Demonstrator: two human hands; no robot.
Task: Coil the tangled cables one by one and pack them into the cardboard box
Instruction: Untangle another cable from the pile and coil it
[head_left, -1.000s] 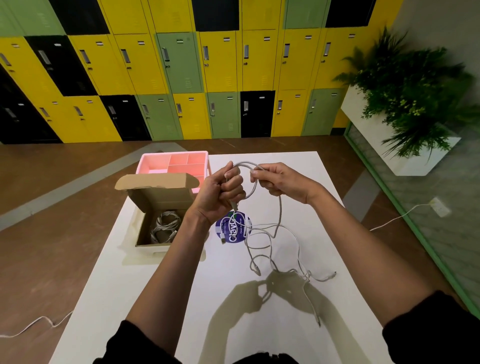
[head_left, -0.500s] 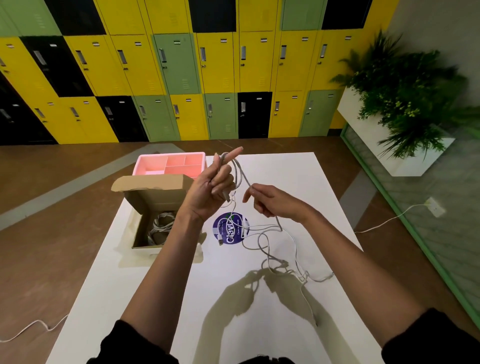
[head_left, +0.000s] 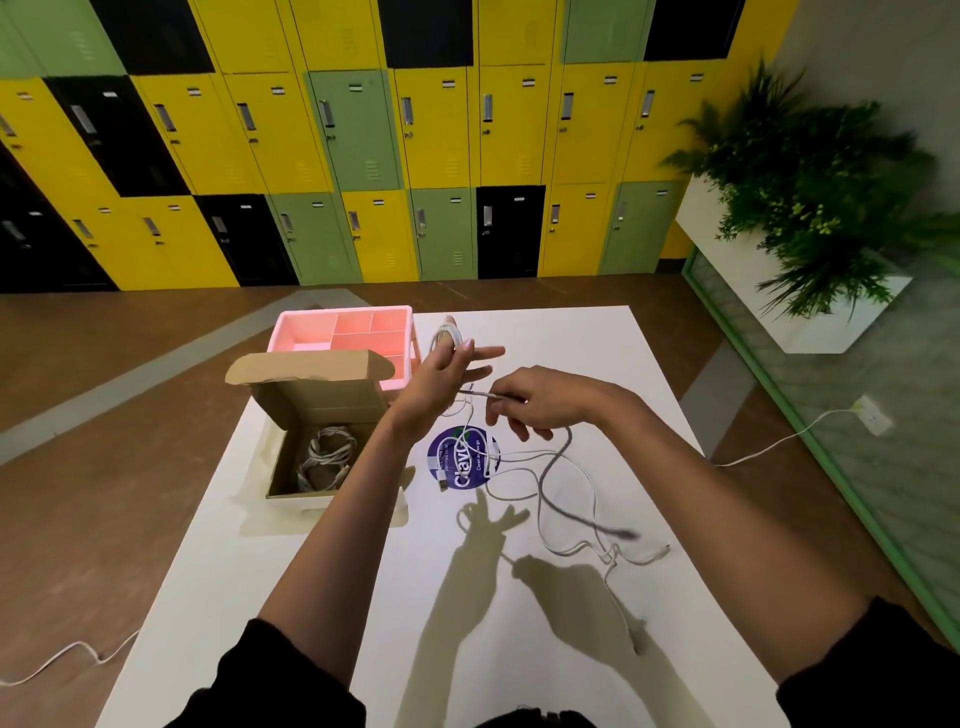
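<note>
- A round blue-and-white sticker (head_left: 464, 460) lies on the white table (head_left: 571, 338). Its large white letters read "Clav", and a cable (head_left: 519, 453) crosses the end of the word.
- Small white print along the sticker's right edge seems to read "Clean as you go".
- The smaller print on the sticker's left side is too blurred to read.
- The label plates (head_left: 355, 87) on the lockers (head_left: 358, 135) are too small to read.

Left grip (head_left: 441, 379) is opening up, fingers fanning out with the white cable (head_left: 449, 332) looped over them. Right grip (head_left: 540, 402) is sliding down the cable, pinching it lower, just below the left. Loose tail is swinging over the surface (head_left: 571, 338), all blurry.
</note>
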